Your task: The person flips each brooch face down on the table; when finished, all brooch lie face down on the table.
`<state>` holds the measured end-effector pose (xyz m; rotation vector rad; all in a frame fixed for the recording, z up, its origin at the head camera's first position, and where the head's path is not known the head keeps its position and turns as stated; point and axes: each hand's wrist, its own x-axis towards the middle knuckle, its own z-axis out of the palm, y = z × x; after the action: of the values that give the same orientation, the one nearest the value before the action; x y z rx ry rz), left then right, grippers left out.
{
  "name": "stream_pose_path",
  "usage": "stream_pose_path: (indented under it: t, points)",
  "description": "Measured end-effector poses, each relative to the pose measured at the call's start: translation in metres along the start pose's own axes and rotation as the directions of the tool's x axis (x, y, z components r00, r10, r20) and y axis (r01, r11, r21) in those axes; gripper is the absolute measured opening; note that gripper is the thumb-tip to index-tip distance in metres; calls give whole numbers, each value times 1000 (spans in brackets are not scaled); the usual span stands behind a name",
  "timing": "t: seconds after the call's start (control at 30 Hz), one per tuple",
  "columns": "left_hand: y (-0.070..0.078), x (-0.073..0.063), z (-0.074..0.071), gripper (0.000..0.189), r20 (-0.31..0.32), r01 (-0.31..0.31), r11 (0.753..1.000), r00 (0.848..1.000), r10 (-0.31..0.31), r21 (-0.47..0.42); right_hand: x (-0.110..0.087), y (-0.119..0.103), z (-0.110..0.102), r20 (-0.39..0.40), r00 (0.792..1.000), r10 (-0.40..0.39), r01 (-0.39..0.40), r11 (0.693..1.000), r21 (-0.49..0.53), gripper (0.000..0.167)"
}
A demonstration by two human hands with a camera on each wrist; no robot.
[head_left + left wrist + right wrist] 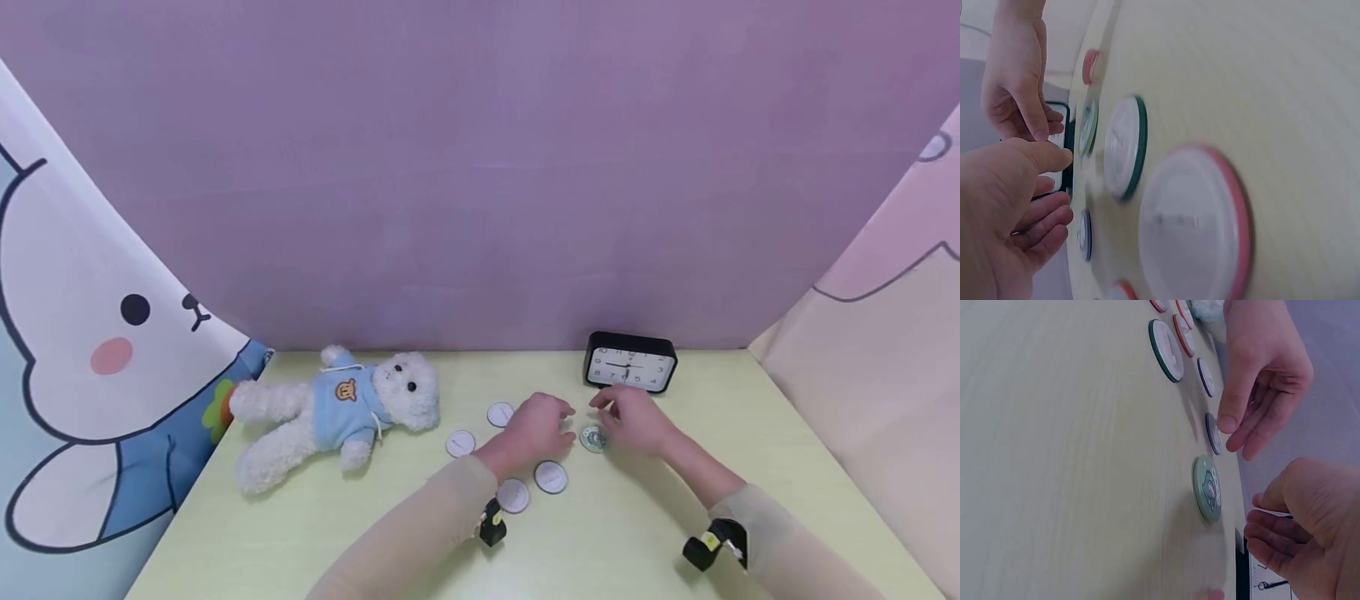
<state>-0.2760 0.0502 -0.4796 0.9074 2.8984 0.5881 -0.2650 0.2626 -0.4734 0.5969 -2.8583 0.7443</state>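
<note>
My left hand [536,429] hovers over the table with fingers loosely bent and nothing held. My right hand [633,421] faces it, also holding nothing, in front of the black clock [631,363]. Between them lies a round green button badge [1207,489], picture side up. Several other badges lie pin side up: one with a green rim [1124,147], one with a pink rim [1192,228], one with an orange rim [1183,335]. A dark-blue-rimmed badge [1213,433] is close to my left fingertips. In the head view my left hand hides part of the group.
A white plush toy [341,408] in a blue hoodie lies on its back at the left. A purple backdrop [480,183] rises behind the table [360,533]. Cartoon-printed cloths [90,400] flank both sides. A small pink piece [1090,65] lies beyond the badges.
</note>
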Motion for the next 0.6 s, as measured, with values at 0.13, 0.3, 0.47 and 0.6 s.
stream_pose_path:
  t: [0.13,0.3,0.47,0.6]
  points:
    - [11,5,6,38,14,-18,1000,1000,18,17,-11,6,-6,74,997,-2,1,1000,8,23]
    - [14,8,16,27,31,-27,999,999,26,37,-22,4,1,135,991,13,-19,999,43,29]
    - [13,8,20,18,7,-21,1000,1000,20,21,-26,3,9,92,996,12,-17,998,62,27]
    - [8,6,17,19,-52,-20,997,998,17,-69,-29,3,13,43,999,-3,-1,997,81,27]
